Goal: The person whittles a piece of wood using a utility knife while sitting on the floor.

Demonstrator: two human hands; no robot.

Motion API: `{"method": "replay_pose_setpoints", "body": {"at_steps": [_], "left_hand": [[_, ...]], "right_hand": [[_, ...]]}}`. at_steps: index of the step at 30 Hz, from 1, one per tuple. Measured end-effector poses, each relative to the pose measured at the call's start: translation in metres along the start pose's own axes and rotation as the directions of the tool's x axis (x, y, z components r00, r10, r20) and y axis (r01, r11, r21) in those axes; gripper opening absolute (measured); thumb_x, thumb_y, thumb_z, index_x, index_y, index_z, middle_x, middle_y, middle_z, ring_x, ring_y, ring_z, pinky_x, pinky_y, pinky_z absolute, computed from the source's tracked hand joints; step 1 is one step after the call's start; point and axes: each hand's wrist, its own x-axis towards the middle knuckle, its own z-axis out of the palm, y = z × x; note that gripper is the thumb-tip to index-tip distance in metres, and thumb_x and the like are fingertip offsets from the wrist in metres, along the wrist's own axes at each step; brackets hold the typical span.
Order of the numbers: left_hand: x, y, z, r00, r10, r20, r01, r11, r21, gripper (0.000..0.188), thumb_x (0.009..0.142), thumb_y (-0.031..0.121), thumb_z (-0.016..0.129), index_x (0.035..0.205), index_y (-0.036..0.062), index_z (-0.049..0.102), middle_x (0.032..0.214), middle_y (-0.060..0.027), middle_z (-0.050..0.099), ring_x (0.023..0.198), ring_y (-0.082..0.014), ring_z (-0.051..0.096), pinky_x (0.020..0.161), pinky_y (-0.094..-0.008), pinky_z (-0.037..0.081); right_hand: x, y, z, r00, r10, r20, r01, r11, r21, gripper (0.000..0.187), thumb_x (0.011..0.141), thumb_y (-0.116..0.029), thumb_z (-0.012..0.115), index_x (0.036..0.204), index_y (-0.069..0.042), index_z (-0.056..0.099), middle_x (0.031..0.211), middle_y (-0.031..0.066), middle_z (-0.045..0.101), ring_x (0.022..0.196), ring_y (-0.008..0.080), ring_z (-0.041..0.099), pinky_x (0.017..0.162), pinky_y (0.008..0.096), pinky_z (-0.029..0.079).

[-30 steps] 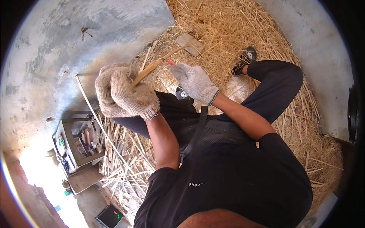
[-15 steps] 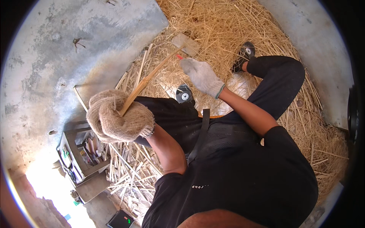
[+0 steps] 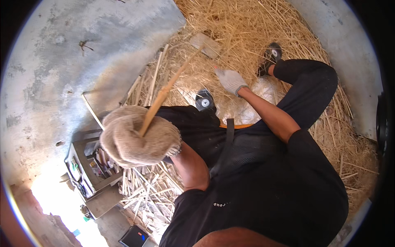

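Note:
In a thick beige knitted glove, my left hand (image 3: pixel 125 142) is closed around the lower end of a bamboo strip (image 3: pixel 161 96). The strip slants up and away to the right, with a node partway along it and a thin far end. My right hand (image 3: pixel 231 80), in a thin pale glove, is closed and stands apart from the strip, to its right. A small red tip (image 3: pixel 215 67) shows at its fingers; the rest of what it holds is hidden.
Straw shavings (image 3: pixel 247 24) cover the floor ahead. A flat block (image 3: pixel 205 44) lies near the strip's far end. Split strips (image 3: pixel 146 189) are heaped at my left, beside an open wooden box (image 3: pixel 92 164) of small items. A grey wall (image 3: pixel 49 74) rises at the left. My legs are folded in front.
My right hand has moved right, away from the strip. My left hand and the bamboo strip have shifted slightly right and nearer, partly with the whole view's shift.

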Motion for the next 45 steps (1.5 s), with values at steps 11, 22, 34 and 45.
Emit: {"method": "replay_pose_setpoints", "body": {"at_steps": [11,22,34,45], "left_hand": [[0.018,0.016,0.01,0.925,-0.353,-0.141,0.38,0.873,0.307,0.045,0.091,0.044,0.054,0.085,0.0017,0.069,0.065,-0.0077,0.061,0.048,-0.0112,0.054,0.041,-0.0203,0.046],[0.003,0.021,0.002,0.864,-0.499,0.066,0.487,0.862,0.143,0.053,0.096,0.049,0.051,0.082,0.0,0.064,0.061,-0.0077,0.058,0.037,-0.0084,0.048,0.032,-0.0187,0.04],[0.019,0.028,0.005,0.811,-0.584,-0.024,0.576,0.792,0.2,0.028,0.084,0.027,0.076,0.082,0.0002,0.068,0.071,-0.0076,0.063,0.039,-0.0086,0.05,0.031,-0.0187,0.034],[0.019,0.032,0.009,0.799,-0.598,-0.068,0.59,0.756,0.284,0.043,0.084,0.044,0.075,0.068,0.0052,0.066,0.052,-0.0036,0.058,0.036,-0.0079,0.049,0.031,-0.0203,0.033]], "right_hand": [[-0.113,-0.157,-0.075,0.893,-0.386,-0.234,0.449,0.716,0.534,0.061,0.099,-0.054,0.046,0.119,0.001,0.064,0.093,0.0237,0.07,0.089,0.0378,0.069,0.078,0.0424,0.052],[-0.135,-0.167,-0.094,0.878,-0.368,-0.304,0.477,0.633,0.609,0.042,0.104,-0.039,0.048,0.089,-0.001,0.059,0.059,0.003,0.049,0.052,0.0092,0.049,0.051,0.0295,0.042],[-0.138,-0.164,-0.084,0.917,-0.328,-0.226,0.395,0.675,0.623,0.052,0.102,-0.048,0.046,0.092,-0.001,0.064,0.064,0.0162,0.057,0.057,0.0296,0.06,0.054,0.0397,0.045],[-0.068,-0.111,-0.042,0.902,-0.42,-0.101,0.421,0.907,-0.019,0.046,0.101,-0.039,0.043,0.105,0.002,0.065,0.082,0.0277,0.066,0.081,0.0435,0.066,0.07,0.0481,0.052]]}}
